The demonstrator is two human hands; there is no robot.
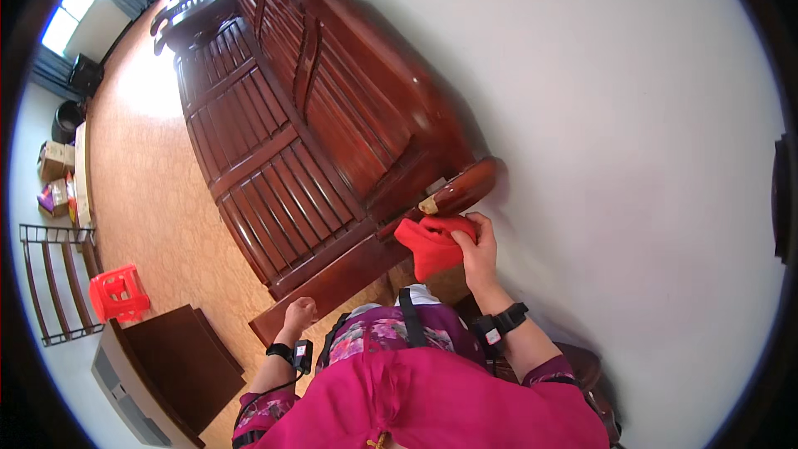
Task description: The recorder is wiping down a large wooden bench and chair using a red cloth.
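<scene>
A folded red cloth (436, 246) is pinched in my right hand (481, 255), thumb on top. The cloth hangs beside the broken front end of a curved wooden armrest (467, 190), where pale bare wood shows. Lower left, my left hand (301, 313) is loosely curled near the end rail (330, 287) of a glossy dark-red wooden bench (262, 156). I see nothing in that hand, though its fingers are partly hidden. The slatted seat and tall backrest (355, 106) of the bench stretch away toward the top left.
A white wall (623, 137) runs along the right, behind the backrest. At left are a red plastic stool (120, 293), a brown cabinet (181, 368) and a metal-framed rack (62, 287). Cardboard boxes (56, 161) and a black bucket (67, 120) stand farther off on the tan floor (143, 187).
</scene>
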